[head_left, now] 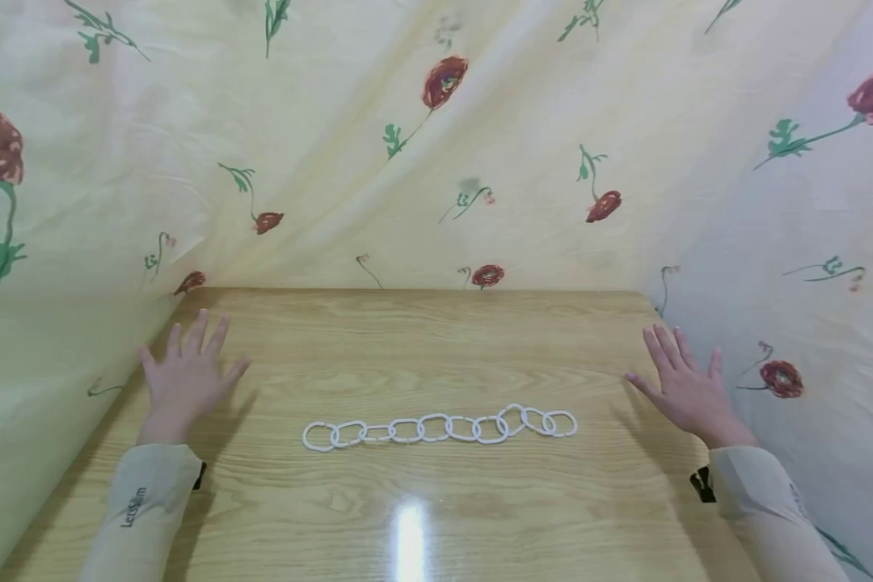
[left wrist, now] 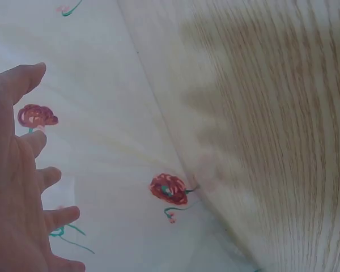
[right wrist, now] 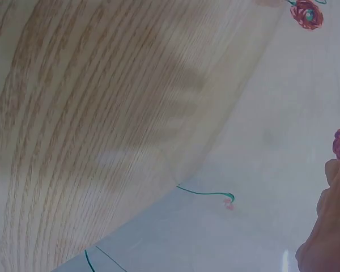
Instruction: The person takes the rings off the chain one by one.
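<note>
A chain of several white oval links point(head_left: 449, 429) lies stretched from left to right across the middle of the wooden table. To its left, my left hand point(head_left: 187, 383) is held with fingers spread and nothing in it. On the other side my right hand point(head_left: 687, 394) is likewise spread and holds nothing, its thumb pointing toward the chain. Both hands are well apart from the links. The left wrist view shows the left hand point(left wrist: 17, 181) at the edge of the picture, and only part of the right hand point(right wrist: 328, 218) enters the right wrist view.
The wood-grain table point(head_left: 422, 339) ends at the back and sides against a cream flowered cloth point(head_left: 320, 105). A bright light reflection point(head_left: 411, 537) shows on the tabletop near the front. Each wrist carries a dark strap piece below the sleeve.
</note>
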Available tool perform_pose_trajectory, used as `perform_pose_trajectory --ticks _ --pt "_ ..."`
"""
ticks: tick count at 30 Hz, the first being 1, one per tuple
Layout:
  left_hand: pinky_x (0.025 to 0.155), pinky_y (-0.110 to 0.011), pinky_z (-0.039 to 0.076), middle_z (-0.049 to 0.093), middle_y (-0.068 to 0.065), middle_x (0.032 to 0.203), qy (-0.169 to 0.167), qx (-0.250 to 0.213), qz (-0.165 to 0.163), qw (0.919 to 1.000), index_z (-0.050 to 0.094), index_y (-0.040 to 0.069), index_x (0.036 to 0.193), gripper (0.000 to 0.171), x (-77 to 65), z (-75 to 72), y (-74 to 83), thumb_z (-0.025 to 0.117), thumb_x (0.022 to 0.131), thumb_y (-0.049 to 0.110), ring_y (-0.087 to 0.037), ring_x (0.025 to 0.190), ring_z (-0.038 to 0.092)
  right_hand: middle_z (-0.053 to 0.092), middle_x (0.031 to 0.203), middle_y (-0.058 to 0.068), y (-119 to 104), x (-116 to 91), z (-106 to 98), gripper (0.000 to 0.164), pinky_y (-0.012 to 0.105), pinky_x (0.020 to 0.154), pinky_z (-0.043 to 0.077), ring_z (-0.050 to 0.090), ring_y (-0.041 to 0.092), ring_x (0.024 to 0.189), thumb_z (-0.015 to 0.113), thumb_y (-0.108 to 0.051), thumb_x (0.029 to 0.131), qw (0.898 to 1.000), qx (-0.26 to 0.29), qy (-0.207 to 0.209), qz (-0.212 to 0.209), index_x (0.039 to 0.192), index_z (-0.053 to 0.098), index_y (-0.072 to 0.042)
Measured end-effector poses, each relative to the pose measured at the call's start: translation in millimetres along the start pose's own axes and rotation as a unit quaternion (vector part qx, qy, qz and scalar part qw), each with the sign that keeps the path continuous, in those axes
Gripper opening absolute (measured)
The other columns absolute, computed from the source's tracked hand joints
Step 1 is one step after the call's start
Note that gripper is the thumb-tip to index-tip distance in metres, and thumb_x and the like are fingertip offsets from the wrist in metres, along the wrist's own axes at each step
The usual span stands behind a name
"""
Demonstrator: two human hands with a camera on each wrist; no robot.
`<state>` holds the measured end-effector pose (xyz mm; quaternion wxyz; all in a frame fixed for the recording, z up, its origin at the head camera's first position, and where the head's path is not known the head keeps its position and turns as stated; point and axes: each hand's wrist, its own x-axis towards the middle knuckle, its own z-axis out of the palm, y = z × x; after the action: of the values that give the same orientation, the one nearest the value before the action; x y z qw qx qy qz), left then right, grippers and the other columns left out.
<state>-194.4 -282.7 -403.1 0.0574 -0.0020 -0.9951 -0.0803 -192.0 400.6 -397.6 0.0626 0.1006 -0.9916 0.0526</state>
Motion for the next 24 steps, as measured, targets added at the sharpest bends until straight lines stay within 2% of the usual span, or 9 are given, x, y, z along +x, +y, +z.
perform_pose_trajectory --ticks 9,15,20,24 --pt "0.104 -0.082 -0.011 0.004 -0.019 0.163 0.001 0.001 0.003 1.0000 0.001 0.024 0.157 0.077 -0.3 -0.8 1.1 0.033 0.097 0.063 -0.056 0.142 0.007 -0.012 0.163 0.010 -3.6 -4.8 -3.4 0.082 0.078 0.104 -0.019 -0.020 0.031 0.148 0.040 -0.052 0.101 1.000 0.001 0.003 0.005 0.155 -0.010 -0.017" --pt "0.104 -0.080 -0.015 0.004 -0.017 0.163 -0.009 -0.002 0.003 1.0000 0.000 0.024 0.157 0.080 -1.5 -0.9 1.8 0.026 0.096 0.069 -0.055 0.143 0.006 -0.014 0.163 0.009 -2.9 -7.1 -0.2 0.081 0.077 0.104 -0.020 -0.020 0.032 0.148 0.040 -0.051 0.101 1.000 0.013 0.001 0.007 0.155 -0.010 -0.018" --pt "0.104 -0.080 -0.015 0.004 -0.017 0.163 -0.012 -0.003 0.000 0.9999 0.001 0.023 0.157 0.081 -1.4 0.3 3.7 0.024 0.095 0.070 -0.055 0.143 0.007 -0.009 0.163 0.012 -3.4 -9.5 2.8 0.080 0.083 0.103 -0.007 -0.014 0.035 0.149 0.041 -0.049 0.101 0.999 0.032 0.002 0.002 0.156 -0.009 -0.018" --pt "0.104 -0.081 -0.012 0.005 -0.017 0.163 -0.015 -0.001 -0.004 0.9999 0.003 0.022 0.157 0.082 -1.7 0.0 5.4 0.024 0.095 0.071 -0.055 0.142 0.009 0.000 0.163 0.015 -6.1 -10.7 6.8 0.079 0.084 0.101 0.005 -0.002 0.040 0.150 0.044 -0.047 0.101 0.999 0.035 0.013 -0.009 0.156 -0.004 -0.016"
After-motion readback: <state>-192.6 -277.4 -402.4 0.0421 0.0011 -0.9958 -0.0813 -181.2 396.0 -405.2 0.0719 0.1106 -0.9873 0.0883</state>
